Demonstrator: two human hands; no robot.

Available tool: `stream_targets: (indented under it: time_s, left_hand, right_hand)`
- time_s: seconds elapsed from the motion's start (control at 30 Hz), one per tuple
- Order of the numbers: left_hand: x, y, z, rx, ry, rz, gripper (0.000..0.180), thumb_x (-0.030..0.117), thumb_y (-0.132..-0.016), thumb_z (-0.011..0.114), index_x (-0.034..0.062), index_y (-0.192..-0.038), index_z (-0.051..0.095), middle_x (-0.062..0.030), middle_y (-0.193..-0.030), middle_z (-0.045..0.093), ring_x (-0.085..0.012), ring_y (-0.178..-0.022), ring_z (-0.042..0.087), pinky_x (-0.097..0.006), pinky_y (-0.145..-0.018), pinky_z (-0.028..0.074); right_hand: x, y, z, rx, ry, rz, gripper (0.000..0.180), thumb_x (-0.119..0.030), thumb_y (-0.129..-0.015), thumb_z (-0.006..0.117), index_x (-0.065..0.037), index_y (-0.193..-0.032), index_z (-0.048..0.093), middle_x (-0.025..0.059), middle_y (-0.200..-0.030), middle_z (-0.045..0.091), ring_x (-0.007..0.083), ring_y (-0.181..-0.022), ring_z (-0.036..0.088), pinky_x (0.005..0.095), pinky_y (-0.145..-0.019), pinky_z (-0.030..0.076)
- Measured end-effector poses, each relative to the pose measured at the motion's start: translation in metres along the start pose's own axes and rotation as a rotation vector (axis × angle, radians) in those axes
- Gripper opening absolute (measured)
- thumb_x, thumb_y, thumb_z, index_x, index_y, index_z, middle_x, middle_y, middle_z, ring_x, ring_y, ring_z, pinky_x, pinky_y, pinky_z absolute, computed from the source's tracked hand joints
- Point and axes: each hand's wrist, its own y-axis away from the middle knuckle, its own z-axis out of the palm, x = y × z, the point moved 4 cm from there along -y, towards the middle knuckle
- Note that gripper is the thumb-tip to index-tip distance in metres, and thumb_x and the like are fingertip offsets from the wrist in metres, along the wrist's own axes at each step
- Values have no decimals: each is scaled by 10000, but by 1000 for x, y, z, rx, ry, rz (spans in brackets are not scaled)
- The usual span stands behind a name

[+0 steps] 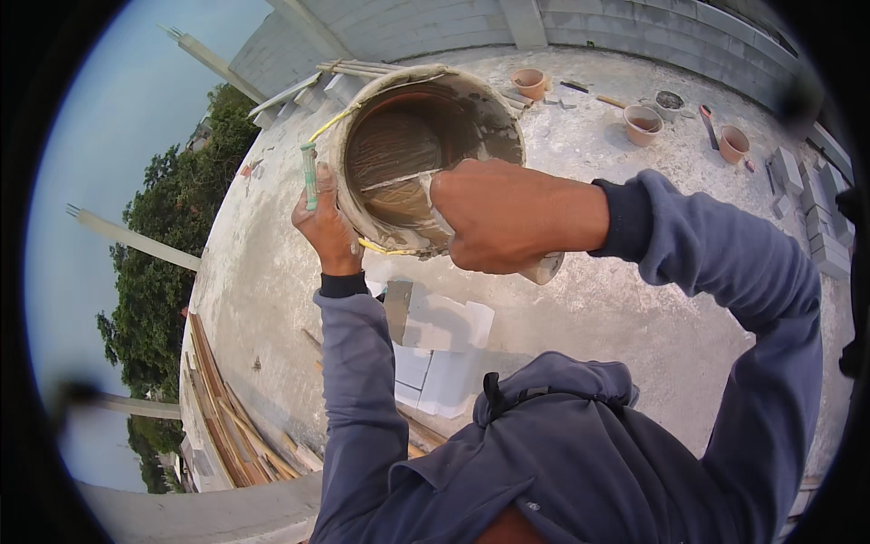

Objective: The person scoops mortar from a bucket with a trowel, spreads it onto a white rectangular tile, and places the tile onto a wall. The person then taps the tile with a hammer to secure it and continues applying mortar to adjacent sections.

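A mortar-caked bucket [507,127] is tipped so that its mouth faces me, with wet grey-brown mortar [394,150] smeared over its inside. My left hand [328,231] is closed on the bucket's left rim, thumb up beside the green grip [310,177] of its yellow handle. My right hand [507,216] makes a fist round a trowel, whose pale handle end [544,269] sticks out below the fist. The trowel's thin blade [399,180] reaches into the bucket. My right fingers hide the rest of the tool.
Below the bucket lie pale blocks [435,372]. Small buckets [642,125] and hand tools [709,127] stand at the back right, near stacked grey blocks [820,213]. Timber strips [231,417] lie along the left slab edge; a block wall [625,41] closes the far side.
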Motion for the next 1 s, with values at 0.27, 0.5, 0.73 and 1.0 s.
stream_targets:
  time_s: [0.27, 0.5, 0.73, 1.0]
  left_hand:
    - [-30, -5, -6, -127, 57, -89, 260, 239, -1018, 677, 4, -907, 673, 5, -820, 642, -61, -715, 559, -233, -644, 475]
    - [-39, -13, -19, -163, 153, -25, 261, 268, -1016, 675, 8, -1019, 698, -36, -918, 700, -95, -773, 638, -257, -692, 522]
    - [-38, -10, -24, -190, 108, -19, 274, 247, -1014, 686, 24, -854, 675, 19, -803, 631, -56, -695, 524, -224, -619, 428]
    - [-23, -2, -15, -222, -6, 63, 268, 222, -1003, 704, 1, -853, 690, 50, -771, 587, -41, -704, 474, -211, -620, 392]
  right_hand:
    - [0, -64, -13, 200, -195, 308, 294, -93, -764, 620, 197, -792, 654, 359, -807, 671, 453, -717, 707, 463, -661, 565]
    - [-28, -28, 79, 138, 332, -126, 142, -65, -758, 644, 56, -796, 709, 241, -765, 686, 379, -752, 705, 468, -659, 573]
    - [-1, -21, 46, 317, 414, -101, 127, -43, -713, 656, 75, -757, 676, 243, -757, 649, 379, -787, 683, 461, -626, 555]
    - [17, 15, 76, -58, 758, -137, 133, -101, -731, 699, 29, -754, 700, 212, -775, 664, 333, -726, 706, 392, -605, 548]
